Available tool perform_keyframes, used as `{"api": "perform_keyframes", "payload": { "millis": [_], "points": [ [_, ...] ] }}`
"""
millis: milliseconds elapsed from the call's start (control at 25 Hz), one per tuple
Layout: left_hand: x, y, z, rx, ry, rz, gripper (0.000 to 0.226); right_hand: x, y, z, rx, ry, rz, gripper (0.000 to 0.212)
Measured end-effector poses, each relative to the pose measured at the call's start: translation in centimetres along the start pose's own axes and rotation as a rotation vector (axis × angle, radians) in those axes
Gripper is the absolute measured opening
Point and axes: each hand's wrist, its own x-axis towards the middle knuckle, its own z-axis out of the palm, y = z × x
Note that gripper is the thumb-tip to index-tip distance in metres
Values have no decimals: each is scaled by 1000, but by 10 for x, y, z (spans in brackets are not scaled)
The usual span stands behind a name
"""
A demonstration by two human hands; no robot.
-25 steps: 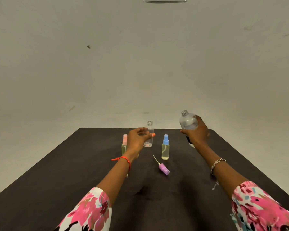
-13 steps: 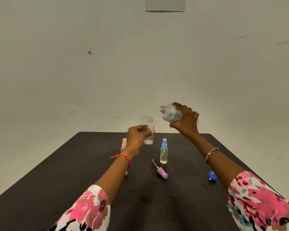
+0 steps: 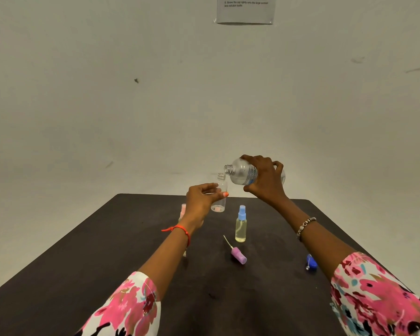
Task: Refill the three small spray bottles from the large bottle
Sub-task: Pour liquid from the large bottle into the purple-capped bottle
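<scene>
Pinching the open small bottle (image 3: 220,190) between thumb and fingertips of the left hand (image 3: 200,202), neck up, steadied to take the pour; cannot tell whether standing on the table (image 3: 95,251) or lifted just off it. Wrapping the right hand (image 3: 266,181) around the large bottle (image 3: 241,173), capless, tipped nearly flat, mouth aimed left, just above and beside the small neck but not yet over it; no liquid seen crossing. Probably lining up the two mouths before tipping further; a narrow target, so likely to spill unless brought directly above and poured slowly.

Lying near mid-table, out of the pouring path: purple sprayer (image 3: 238,255), tube pointing away, apparently off the held bottle. Parked beside the right forearm: blue cap (image 3: 311,262), presumably from the large bottle.

Standing capped, just right of the left wrist: blue bottle (image 3: 241,225), part full of yellowish liquid. Mostly hidden behind the left hand: pink bottle (image 3: 182,212); fill level impossible to judge.
</scene>
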Motion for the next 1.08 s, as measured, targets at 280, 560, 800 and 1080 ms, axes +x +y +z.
{"api": "perform_keyframes", "payload": {
  "millis": [280, 560, 800, 1080],
  "points": [
    [-2, -1, -4, 2, -3, -5, 49, 3, -4, -1, -47, 0, -48, 69],
    [-3, -2, -5, 2, -4, -12, 49, 3, -3, -1, -49, 16, -84, 66],
    [-3, -3, -5, 3, -7, -7, 48, 2, -4, -1, -79, 5, -81, 68],
    [-3, -6, -5, -5, -12, -16, 48, 1, -2, 0, -98, 5, -104, 67]
  ]
}}
